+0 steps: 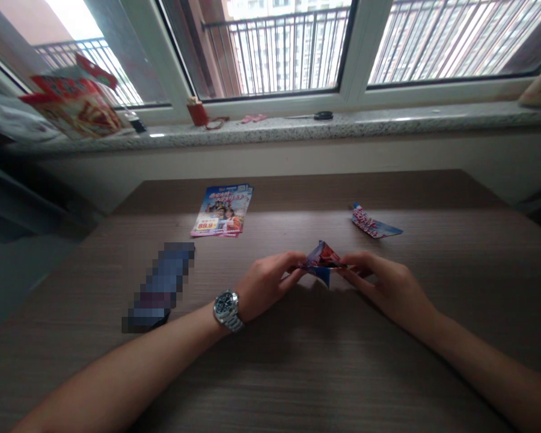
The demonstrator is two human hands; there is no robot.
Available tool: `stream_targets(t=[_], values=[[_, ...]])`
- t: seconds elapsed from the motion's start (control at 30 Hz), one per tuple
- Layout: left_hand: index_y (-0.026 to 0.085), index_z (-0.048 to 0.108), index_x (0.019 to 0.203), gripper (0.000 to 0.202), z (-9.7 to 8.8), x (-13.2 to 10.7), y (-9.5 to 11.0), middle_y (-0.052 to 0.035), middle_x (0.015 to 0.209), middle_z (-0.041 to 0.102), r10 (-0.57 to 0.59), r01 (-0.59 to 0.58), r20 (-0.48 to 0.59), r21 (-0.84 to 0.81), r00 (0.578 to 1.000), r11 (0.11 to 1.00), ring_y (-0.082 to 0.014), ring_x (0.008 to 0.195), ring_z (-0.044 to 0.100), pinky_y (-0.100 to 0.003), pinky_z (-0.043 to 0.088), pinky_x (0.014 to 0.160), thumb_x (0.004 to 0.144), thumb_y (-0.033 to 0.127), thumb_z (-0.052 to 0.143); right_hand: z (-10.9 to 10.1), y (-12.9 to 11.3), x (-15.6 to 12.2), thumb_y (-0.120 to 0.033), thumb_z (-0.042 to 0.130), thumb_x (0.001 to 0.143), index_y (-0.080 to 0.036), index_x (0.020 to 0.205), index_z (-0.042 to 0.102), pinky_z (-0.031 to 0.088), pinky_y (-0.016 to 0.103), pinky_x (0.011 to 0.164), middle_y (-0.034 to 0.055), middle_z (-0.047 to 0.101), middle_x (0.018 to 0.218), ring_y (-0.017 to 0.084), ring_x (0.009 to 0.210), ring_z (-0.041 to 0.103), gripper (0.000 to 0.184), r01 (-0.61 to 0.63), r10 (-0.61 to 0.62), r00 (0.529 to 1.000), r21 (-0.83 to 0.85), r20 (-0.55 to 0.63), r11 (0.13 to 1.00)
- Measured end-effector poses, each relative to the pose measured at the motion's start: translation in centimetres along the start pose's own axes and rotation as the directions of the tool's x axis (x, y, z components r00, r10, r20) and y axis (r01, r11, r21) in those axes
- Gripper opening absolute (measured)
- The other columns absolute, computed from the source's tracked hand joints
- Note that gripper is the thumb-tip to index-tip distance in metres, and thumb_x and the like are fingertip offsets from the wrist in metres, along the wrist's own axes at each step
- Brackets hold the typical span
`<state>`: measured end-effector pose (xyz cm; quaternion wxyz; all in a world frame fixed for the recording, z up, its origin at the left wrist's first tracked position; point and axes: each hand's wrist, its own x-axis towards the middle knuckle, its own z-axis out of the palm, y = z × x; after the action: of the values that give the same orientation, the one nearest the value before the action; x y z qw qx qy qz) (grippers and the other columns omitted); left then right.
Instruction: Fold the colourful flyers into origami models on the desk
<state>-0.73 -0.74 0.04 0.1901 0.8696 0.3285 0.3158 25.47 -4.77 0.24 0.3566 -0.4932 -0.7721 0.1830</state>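
Observation:
A small folded piece of printed paper [322,260], red and blue, is held just above the wooden table [297,361] between both hands. My left hand [268,282], with a metal watch [228,310] on the wrist, pinches its left side. My right hand [383,282] pinches its right side, fingers closed on the fold. Part of the paper is hidden under my fingertips.
A stack of colourful flyers [222,210] lies further back on the table. A folded paper strip [374,224] lies to the back right. A blurred dark object [160,285] rests at the left. The stone window sill [388,123] carries a red cup [197,112], scissors [322,115] and a snack bag [74,102].

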Motion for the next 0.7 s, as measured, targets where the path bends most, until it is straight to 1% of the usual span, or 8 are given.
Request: stream_targets(t=[0.1,0.2,0.3,0.43,0.57,0.7], values=[[0.021,0.055,0.115,0.024,0.13,0.0,0.03,-0.0007,0.098,0.075,-0.081,0.08,-0.009,-0.081,0.997,0.994,-0.0126,0.082,0.073,-0.022,0.055,0.075,0.093,0.021,0.065,0.23,0.03,0.02,-0.03,0.065,0.092,-0.024,0.104,0.062,0.056,0.025,0.057,0.0001,0.073,0.082,0.016,0.065,0.07,0.014,-0.086,0.086,0.996,0.054,-0.014,0.995],[0.021,0.053,0.117,0.026,0.13,0.11,0.13,0.0001,0.094,0.076,-0.123,0.12,-0.011,-0.147,0.992,0.982,-0.012,0.079,0.073,-0.022,0.055,0.075,0.093,0.02,0.065,0.22,0.2,0.02,-0.033,0.065,0.091,-0.024,0.102,0.06,0.057,0.028,0.061,0.0013,0.075,0.087,0.017,0.068,0.071,0.015,-0.159,0.159,0.987,0.128,0.011,0.979],[0.021,0.054,0.118,0.026,0.06,0.26,0.28,-0.0011,0.093,0.076,-0.165,0.166,0.022,-0.202,0.986,0.965,-0.0127,0.079,0.074,-0.021,0.055,0.072,0.094,0.02,0.063,0.14,0.29,0.07,-0.037,0.067,0.089,-0.024,0.103,0.061,0.057,0.03,0.062,0.0035,0.076,0.095,0.019,0.072,0.071,0.02,-0.238,0.231,0.971,0.215,0.055,0.947],[0.02,0.055,0.117,0.022,0.17,0.38,0.32,-0.0017,0.092,0.076,-0.187,0.194,0.05,-0.27,0.981,0.943,-0.0123,0.08,0.073,-0.022,0.056,0.075,0.096,0.02,0.059,0.18,0.04,0.26,-0.04,0.071,0.086,-0.023,0.103,0.063,0.056,0.029,0.061,0.0042,0.076,0.092,0.019,0.074,0.071,0.025,-0.325,0.304,0.946,0.323,0.115,0.889],[0.019,0.056,0.115,0.02,0.39,0.41,0.17,-0.0021,0.088,0.074,-0.203,0.215,0.07,-0.293,0.977,0.932,-0.0116,0.076,0.07,-0.022,0.055,0.072,0.096,0.021,0.059,0.23,-0.38,0.42,-0.043,0.07,0.085,-0.022,0.106,0.065,0.055,0.028,0.059,0.0043,0.076,0.088,0.018,0.069,0.069,0.029,-0.385,0.334,0.922,0.385,0.194,0.838],[0.018,0.057,0.114,0.02,0.47,0.4,0.12,-0.0015,0.085,0.073,-0.204,0.218,0.075,-0.29,0.976,0.932,-0.011,0.073,0.069,-0.02,0.053,0.069,0.095,0.023,0.061,0.49,-0.45,0.44,-0.045,0.07,0.084,-0.022,0.11,0.068,0.055,0.029,0.059,0.0036,0.074,0.081,0.017,0.065,0.066,0.034,-0.391,0.337,0.919,0.377,0.204,0.84]])
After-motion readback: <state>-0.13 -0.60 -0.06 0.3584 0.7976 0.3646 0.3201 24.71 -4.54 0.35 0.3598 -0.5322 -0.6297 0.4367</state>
